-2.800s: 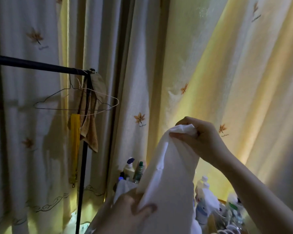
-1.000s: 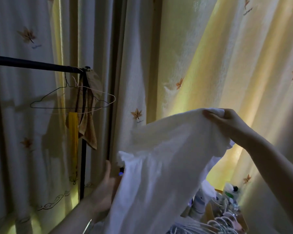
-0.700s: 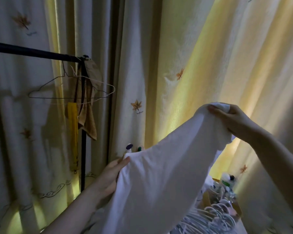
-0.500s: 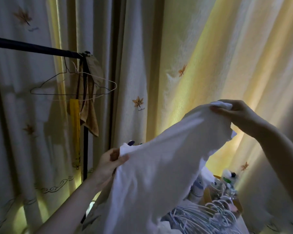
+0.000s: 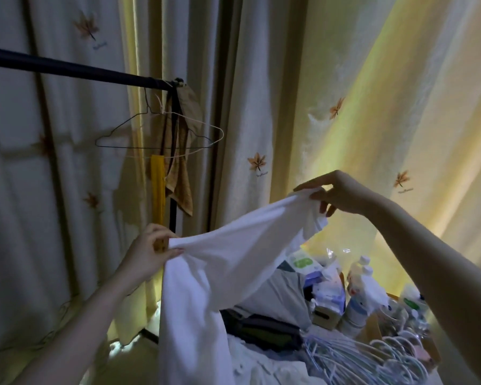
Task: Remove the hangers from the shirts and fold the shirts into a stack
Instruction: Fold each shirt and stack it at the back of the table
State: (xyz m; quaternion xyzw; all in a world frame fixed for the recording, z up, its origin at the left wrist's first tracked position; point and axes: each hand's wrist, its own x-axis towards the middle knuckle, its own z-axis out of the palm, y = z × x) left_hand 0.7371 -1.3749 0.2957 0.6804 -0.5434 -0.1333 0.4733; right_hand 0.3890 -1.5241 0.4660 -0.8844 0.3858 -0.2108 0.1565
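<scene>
A white shirt (image 5: pixel 222 262) hangs in the air between my two hands, with no hanger in it. My left hand (image 5: pixel 147 251) pinches its lower left corner. Up at the right, my right hand (image 5: pixel 336 195) grips the other end, so the top edge stretches taut and slopes up to the right. The rest of the cloth drops down at the left. Below it lie folded dark and grey clothes (image 5: pixel 272 312). A pile of white plastic hangers (image 5: pixel 370 359) lies at the bottom right.
A black clothes rail (image 5: pixel 67 69) crosses the upper left, with two empty wire hangers (image 5: pixel 161 134), a brown cloth (image 5: pixel 181 168) and a yellow strip on its end post. Bottles and packets (image 5: pixel 361 290) crowd the right side. Leaf-print curtains (image 5: pixel 261 79) close off the back.
Both hands have drawn the shirt out into a taut line. My left hand now pinches the corner firmly, and the view has tilted down, showing the folded clothes and more of the hangers.
</scene>
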